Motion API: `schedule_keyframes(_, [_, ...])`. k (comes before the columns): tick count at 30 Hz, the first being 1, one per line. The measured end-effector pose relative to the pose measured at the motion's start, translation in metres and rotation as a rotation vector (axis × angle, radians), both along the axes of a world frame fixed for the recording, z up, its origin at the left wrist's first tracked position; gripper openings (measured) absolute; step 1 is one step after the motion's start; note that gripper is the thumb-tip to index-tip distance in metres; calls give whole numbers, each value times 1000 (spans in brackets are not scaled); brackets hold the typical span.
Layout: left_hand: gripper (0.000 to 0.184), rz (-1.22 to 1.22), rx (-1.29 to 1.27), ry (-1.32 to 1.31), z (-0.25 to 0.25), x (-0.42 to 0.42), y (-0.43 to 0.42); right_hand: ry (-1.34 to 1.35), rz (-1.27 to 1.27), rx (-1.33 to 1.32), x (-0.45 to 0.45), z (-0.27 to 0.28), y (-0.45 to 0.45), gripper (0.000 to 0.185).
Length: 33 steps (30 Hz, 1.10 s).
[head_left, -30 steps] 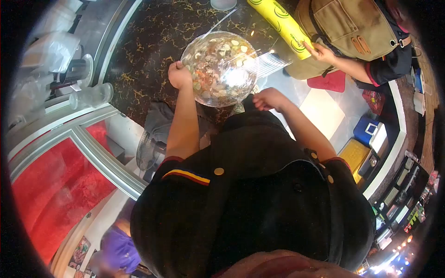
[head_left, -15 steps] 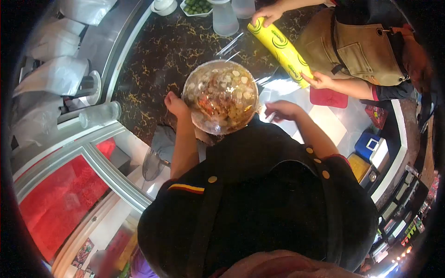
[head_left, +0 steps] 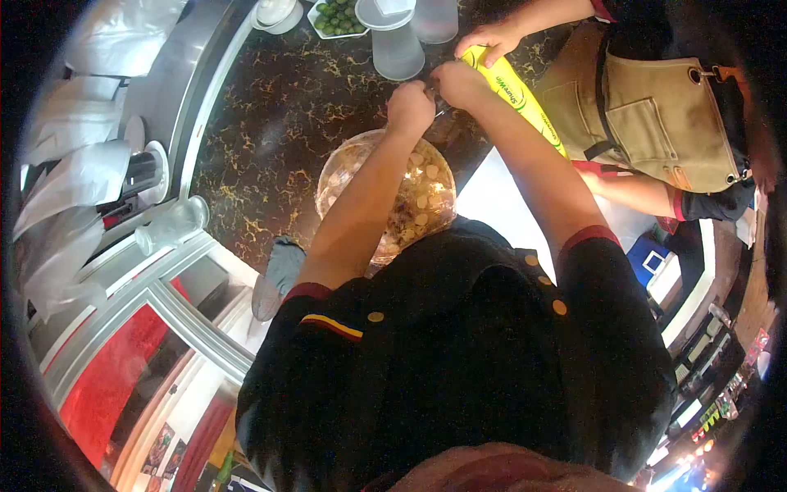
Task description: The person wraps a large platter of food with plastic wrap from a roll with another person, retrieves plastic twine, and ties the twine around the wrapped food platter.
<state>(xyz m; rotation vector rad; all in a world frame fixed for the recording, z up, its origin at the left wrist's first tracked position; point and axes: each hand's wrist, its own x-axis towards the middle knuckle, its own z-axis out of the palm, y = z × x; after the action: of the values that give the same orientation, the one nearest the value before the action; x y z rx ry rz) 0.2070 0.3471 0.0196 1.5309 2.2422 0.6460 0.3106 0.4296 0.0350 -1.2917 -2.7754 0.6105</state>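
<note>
A large round dish of mixed food under clear film [head_left: 426, 184] sits close to my body, partly hidden by my left forearm. Beyond it, my left hand [head_left: 411, 108] is closed, and my right hand [head_left: 461, 85] is closed right beside it. Between them shows a small dark, shiny item that I cannot make out. A co-worker's hand [head_left: 490, 41] grips the upper end of a long yellow box [head_left: 512, 90], just right of my right hand. The co-worker's other forearm reaches towards the box's lower end, where the hand is largely hidden.
Two translucent containers [head_left: 398, 54], a bowl of green fruits [head_left: 336, 16] and a white lidded pot [head_left: 277, 13] stand at the far edge of the dark marbled counter [head_left: 262, 123]. A grey cloth [head_left: 285, 264] lies near my left elbow. The co-worker wears a tan apron [head_left: 639, 123].
Both my hands have moved forward from the sides of the dish and come together near the yellow box. The view has shifted, and the film over the dish looks smoother than one second ago.
</note>
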Motion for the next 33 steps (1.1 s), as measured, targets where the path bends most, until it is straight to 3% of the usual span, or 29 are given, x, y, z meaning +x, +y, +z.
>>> schedule_keyframes(3, [21,65,-68,-163,-9,-3,8,-62,-15,-101,-1,-4,9,21])
schedule_keyframes(8, [13,176,298,-485,-60,-5,2,-144,-105,-35,-7,-13,2,21])
schedule_keyframes(12, [18,129,334,-489,-34,-9,-9,-191,-158,150,-10,-29,4,15])
schedule_keyframes(14, [28,239,95,-963,-35,-17,-11,-163,-150,148,-10,-32,5,14])
schedule_keyframes(15, [28,236,99,-962,-37,-16,-14,-141,-155,157,-9,-32,9,14])
schedule_keyframes(17, [47,23,190,-482,-41,-7,-23,-110,-140,187,-3,-42,13,22])
schedule_keyframes(18, [58,-27,207,-424,-14,5,-31,-23,-131,172,0,-45,15,27])
schedule_keyframes(19, [58,-28,213,-427,-7,15,-36,66,-120,159,2,-45,17,32])
schedule_keyframes(21, [61,-153,321,-23,5,33,-47,100,-110,70,5,-42,21,34])
schedule_keyframes(23, [57,-196,270,-99,13,42,-60,140,-103,-13,6,-26,25,37])
schedule_keyframes(25, [53,-411,310,257,-3,47,-72,325,-347,-723,7,0,26,40])
schedule_keyframes(26, [53,-416,314,256,-8,49,-74,327,-352,-720,11,-3,27,40])
schedule_keyframes(29, [51,-370,185,315,-19,52,-74,379,-33,-237,15,-8,31,34])
schedule_keyframes(31, [51,-371,179,307,-32,51,-72,299,-71,176,6,5,12,31])
schedule_keyframes(33, [52,-384,166,331,-37,50,-73,423,-151,26,6,4,-5,31])
